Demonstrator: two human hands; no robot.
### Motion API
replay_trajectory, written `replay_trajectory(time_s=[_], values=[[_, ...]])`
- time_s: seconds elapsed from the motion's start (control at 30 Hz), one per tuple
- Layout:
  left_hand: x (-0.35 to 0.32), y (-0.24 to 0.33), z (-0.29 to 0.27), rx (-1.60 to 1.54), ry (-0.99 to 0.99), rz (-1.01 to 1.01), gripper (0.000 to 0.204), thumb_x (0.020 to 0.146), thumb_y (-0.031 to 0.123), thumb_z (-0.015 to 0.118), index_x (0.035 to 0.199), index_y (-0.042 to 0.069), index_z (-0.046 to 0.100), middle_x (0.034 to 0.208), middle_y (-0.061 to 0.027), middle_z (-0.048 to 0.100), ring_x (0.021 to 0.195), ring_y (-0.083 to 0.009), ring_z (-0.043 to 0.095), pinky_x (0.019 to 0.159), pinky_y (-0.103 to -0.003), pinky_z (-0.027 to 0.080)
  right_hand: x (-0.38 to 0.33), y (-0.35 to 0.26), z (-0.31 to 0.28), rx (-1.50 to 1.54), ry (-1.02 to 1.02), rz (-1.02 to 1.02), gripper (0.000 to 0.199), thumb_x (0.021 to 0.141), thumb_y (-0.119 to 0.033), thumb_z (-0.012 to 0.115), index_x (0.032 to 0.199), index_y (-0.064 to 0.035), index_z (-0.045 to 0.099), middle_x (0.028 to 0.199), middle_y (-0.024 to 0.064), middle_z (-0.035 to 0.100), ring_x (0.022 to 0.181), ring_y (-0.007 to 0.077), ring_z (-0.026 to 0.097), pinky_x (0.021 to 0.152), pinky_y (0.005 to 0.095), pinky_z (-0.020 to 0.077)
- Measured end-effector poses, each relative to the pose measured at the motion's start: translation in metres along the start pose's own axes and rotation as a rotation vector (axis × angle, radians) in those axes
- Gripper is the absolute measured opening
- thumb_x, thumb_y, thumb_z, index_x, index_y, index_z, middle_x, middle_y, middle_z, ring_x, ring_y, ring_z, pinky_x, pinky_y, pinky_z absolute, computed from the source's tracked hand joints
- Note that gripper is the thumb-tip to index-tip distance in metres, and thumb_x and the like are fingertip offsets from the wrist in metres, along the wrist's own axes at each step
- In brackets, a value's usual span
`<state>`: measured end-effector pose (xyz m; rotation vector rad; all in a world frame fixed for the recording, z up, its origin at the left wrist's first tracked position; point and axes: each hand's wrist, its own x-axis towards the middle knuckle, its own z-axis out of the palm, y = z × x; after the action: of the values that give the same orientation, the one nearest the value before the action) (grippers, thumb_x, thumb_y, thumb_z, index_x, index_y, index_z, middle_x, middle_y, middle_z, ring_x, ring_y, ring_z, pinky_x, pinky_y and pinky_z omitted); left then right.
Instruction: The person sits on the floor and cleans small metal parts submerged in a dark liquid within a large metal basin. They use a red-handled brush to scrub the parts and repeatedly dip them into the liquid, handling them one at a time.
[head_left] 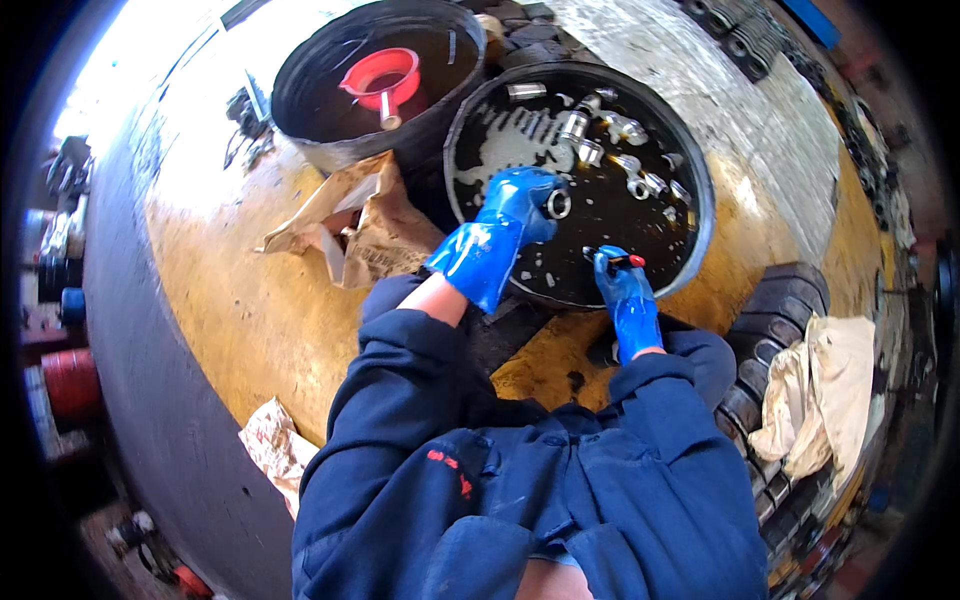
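Note:
My left hand (515, 205), in a blue rubber glove, is closed around a shiny hollow metal fitting (559, 204) with its round opening showing. It is held over a round black tub (703, 205) of dark liquid. My right hand (628, 300), gloved the same way, is closed on a small tool with a red end (630, 261) at the tub's near edge; what kind of tool it is, I cannot tell. Several silvery metal fittings (590, 152) lie in the tub's far and right parts, partly in the liquid. Pale foam (520, 140) floats at the left.
Left of it, a second black tub (300, 80) holds dark liquid and a red funnel-like scoop (382, 75). A torn brown paper bag (375, 225) lies before it. Dark metal blocks (770, 310) and a beige cloth (820, 390) are at my right. Chain-like parts (755, 40) lie far right.

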<state>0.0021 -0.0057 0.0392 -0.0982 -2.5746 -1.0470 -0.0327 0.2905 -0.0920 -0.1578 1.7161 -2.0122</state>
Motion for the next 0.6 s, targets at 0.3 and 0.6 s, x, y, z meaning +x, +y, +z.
replay_trajectory(time_s=[0.3,0.6], values=[[-0.005,0.000,0.011,0.150,-0.476,-0.252,0.055,0.061,0.016,0.091,0.115,0.020,0.076,0.108,-0.0100,0.075,0.100,-0.0308,0.073,0.090,-0.039,0.058,-0.012,-0.017,0.009,-1.095,0.088,-0.484,0.017,0.099,-0.015,0.066,0.108,0.0001,0.068,0.098,0.0127,0.073,0.093,0.0259,0.071,0.084,0.0343,0.0551],[0.007,-0.035,-0.038,-0.621,0.334,-0.392,0.018,0.081,0.006,0.074,0.099,0.007,0.074,0.096,-0.0072,0.075,0.088,-0.0193,0.071,0.081,-0.028,0.058,-0.011,-0.031,0.016,-0.999,0.105,-0.386,0.017,0.100,-0.016,0.065,0.107,-0.0013,0.069,0.098,0.0148,0.073,0.088,0.0266,0.072,0.082,0.0353,0.0566]])
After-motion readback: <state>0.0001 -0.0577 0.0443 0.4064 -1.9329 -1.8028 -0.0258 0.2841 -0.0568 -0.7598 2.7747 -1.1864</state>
